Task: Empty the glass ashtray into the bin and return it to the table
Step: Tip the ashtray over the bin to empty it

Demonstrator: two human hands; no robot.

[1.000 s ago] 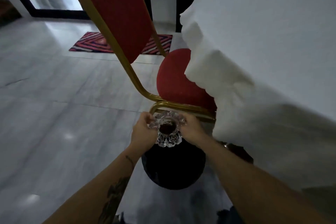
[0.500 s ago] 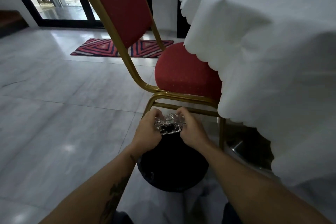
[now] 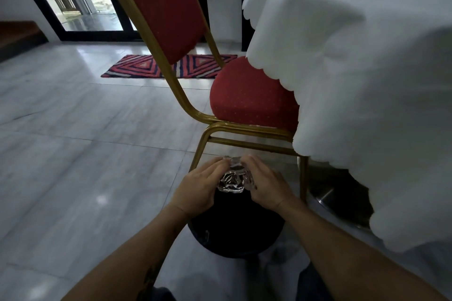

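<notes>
The cut-glass ashtray point(image 3: 233, 180) is held between both hands, tipped over so I see its underside, directly above the round black bin point(image 3: 236, 232) on the floor. My left hand point(image 3: 199, 187) grips its left side and my right hand point(image 3: 266, 186) grips its right side, fingers curled over the far rim. The inside of the ashtray is hidden. The table point(image 3: 367, 61), draped in a white scalloped cloth, fills the right side of the view.
A red padded chair with a gold frame point(image 3: 247, 102) stands just beyond the bin, its rear leg point(image 3: 303, 178) close to my right hand. Grey tiled floor point(image 3: 85, 154) spreads to the left. A striped rug point(image 3: 146, 67) lies farther back near a glass door.
Both hands have turned the ashtray from mouth-up to tipped over above the bin. The view has dropped lower and closer to the floor.
</notes>
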